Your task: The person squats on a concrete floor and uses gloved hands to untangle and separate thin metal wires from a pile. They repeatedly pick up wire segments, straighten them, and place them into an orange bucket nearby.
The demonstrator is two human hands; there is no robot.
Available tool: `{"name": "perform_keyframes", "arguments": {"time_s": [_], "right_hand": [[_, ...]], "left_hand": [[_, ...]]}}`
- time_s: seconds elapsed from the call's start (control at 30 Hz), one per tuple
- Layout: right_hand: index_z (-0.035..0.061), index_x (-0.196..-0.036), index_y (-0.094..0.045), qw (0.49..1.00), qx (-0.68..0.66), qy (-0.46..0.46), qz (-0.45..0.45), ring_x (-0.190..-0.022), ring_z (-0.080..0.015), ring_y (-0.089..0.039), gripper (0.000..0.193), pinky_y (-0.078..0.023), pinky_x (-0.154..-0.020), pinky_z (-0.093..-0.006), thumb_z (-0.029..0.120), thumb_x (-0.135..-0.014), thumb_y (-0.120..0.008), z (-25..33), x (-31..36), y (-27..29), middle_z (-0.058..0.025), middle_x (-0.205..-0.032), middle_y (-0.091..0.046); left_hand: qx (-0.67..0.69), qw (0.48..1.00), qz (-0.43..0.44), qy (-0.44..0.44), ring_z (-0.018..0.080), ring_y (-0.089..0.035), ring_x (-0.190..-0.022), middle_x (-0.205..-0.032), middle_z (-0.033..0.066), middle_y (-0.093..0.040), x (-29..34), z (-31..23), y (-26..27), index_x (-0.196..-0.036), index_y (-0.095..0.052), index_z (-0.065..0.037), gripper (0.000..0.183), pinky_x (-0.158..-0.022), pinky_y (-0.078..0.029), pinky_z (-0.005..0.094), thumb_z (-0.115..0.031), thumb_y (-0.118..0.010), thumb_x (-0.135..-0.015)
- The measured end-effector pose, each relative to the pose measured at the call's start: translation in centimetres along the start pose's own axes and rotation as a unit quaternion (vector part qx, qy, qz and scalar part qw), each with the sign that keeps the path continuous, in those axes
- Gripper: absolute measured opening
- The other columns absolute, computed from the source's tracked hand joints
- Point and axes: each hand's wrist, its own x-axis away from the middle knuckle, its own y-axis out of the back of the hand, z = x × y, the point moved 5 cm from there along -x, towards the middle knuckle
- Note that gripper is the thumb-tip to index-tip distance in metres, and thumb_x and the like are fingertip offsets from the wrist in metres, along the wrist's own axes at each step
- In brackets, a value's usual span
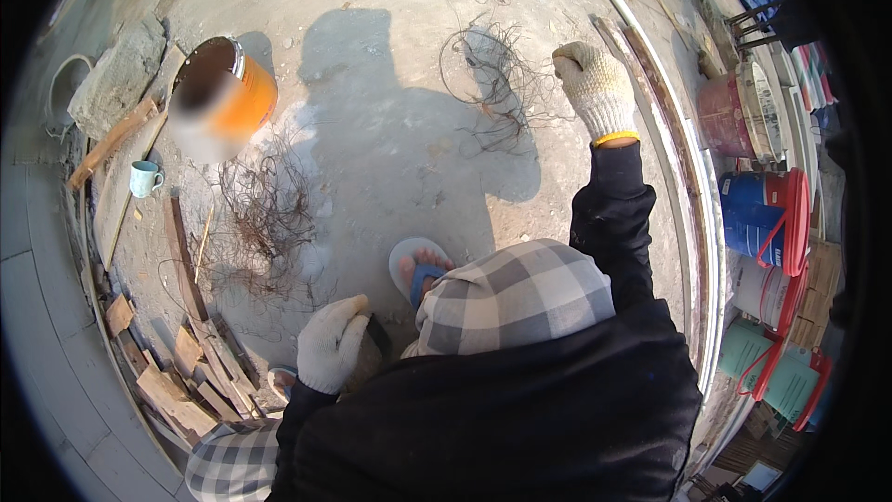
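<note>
My right hand, in a white knitted glove with a yellow cuff, is closed in a fist at the upper right. What it grips, if anything, is hidden by the fingers. Just left of it a loose tangle of thin wire lies on the ground, and some strands reach toward the fist. My left hand, also gloved, is low and near my body, its fingers curled together beside a dark object I cannot identify. Ahead of it spreads a second, denser heap of rusty wire.
An orange bucket stands at the left, near a pale green mug and a large stone. Wood scraps are piled at the lower left. Long rails run along the right, with several paint buckets beyond them.
</note>
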Motion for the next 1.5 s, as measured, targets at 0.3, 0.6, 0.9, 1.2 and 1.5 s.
{"name": "perform_keyframes", "arguments": {"time_s": [0.3,0.6,0.9,1.2,1.5], "right_hand": [[0.0157,-0.098,-0.076,0.996,0.067,0.006,-0.061,-0.09,-0.0333,-0.071,0.02,-0.056,-0.079,-0.0416,0.025,-0.088,-0.061,-7.5,-8.7,-4.5,-0.0125,-0.094,-0.074],[0.0134,-0.11,-0.074,0.977,0.135,-0.081,0.14,-0.109,-0.0346,-0.067,0.033,-0.053,-0.094,-0.0421,0.029,-0.083,-0.063,-9.7,-20.5,-19.6,-0.0169,-0.111,-0.072],[0.0111,-0.115,-0.072,0.968,0.165,-0.144,0.123,-0.114,-0.0353,-0.065,0.034,-0.053,-0.096,-0.0442,0.024,-0.085,-0.064,-7.9,-22.8,-25.6,-0.0195,-0.121,-0.068],[0.0077,-0.105,-0.076,0.938,-0.338,-0.061,-0.03,-0.077,-0.0148,-0.071,0.032,-0.054,-0.071,-0.0284,0.035,-0.09,-0.07,2.5,-18.6,-12.8,-0.0071,-0.081,-0.074],[0.0101,-0.105,-0.075,0.932,-0.299,0.206,-0.006,-0.086,-0.029,-0.068,0.021,-0.054,-0.073,-0.037,0.013,-0.084,-0.072,15.2,4.7,-4.6,-0.0097,-0.096,-0.072]], "left_hand": [[-0.033,0.995,0.083,0.05,0.0346,-0.067,-0.102,-0.106,0.0172,-0.07,-0.2,3.2,-2.6,-0.115,-0.068,-0.003,0.029,-0.088,-0.052,0.0402,-0.02,-0.064,-0.092],[0.002,0.979,0.106,0.177,0.0354,-0.067,-0.101,-0.106,0.0183,-0.07,0.9,6.2,-4.4,-0.115,-0.068,-0.004,0.031,-0.089,-0.052,0.0406,-0.022,-0.062,-0.092],[0.025,0.959,0.084,0.271,0.033,-0.068,-0.1,-0.105,0.0187,-0.071,0.0,5.2,-3.2,-0.119,-0.067,-0.003,0.033,-0.089,-0.052,0.0391,-0.02,-0.063,-0.091],[0.237,0.956,0.111,0.134,0.0157,-0.069,-0.098,-0.104,0.0148,-0.073,-11.6,-2.5,0.5,-0.121,-0.065,0.007,0.028,-0.087,-0.053,0.0271,-0.005,-0.058,-0.097],[0.555,0.831,0.021,0.032,0.0184,-0.062,-0.112,-0.12,0.0152,-0.066,-20.4,-5.6,-2.2,-0.133,-0.057,0.006,0.04,-0.096,-0.051,0.0312,-0.012,-0.063,-0.097]]}}
